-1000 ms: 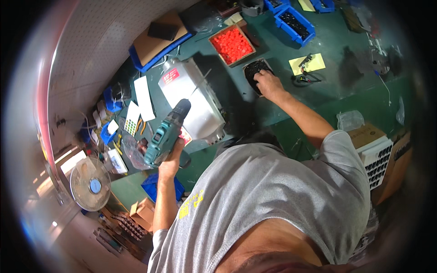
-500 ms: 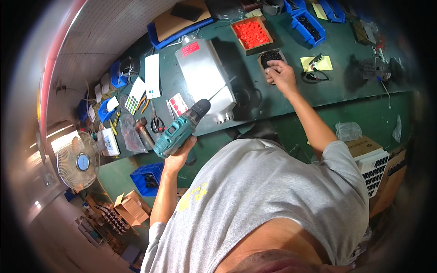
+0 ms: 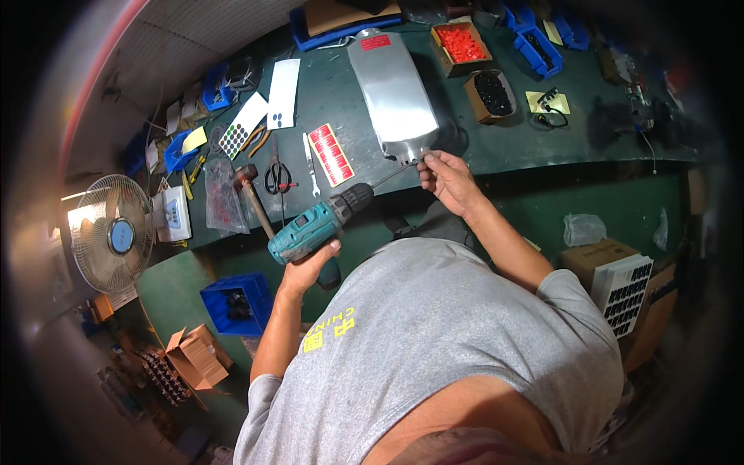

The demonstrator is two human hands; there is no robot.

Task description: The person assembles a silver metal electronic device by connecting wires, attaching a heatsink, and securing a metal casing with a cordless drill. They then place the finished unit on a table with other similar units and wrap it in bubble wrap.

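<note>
My left hand is wrapped round the grip of a teal and black cordless drill, its long bit pointing up and right. At the bit's tip, my right hand is closed in a pinch; whatever lies between the fingertips is too small to make out. Those fingers are right at the near end of a silver metal housing with a red label, which lies on the green bench. Right of the housing stands a small open carton holding small black pieces.
A carton of orange-red parts and blue bins stand at the back. Left lie a red label sheet, a wrench, scissors and a hammer. A fan stands far left.
My right hand has left the small carton of black pieces and come down and left to the drill bit's tip. The view has shifted, so the bench items sit differently in it.
</note>
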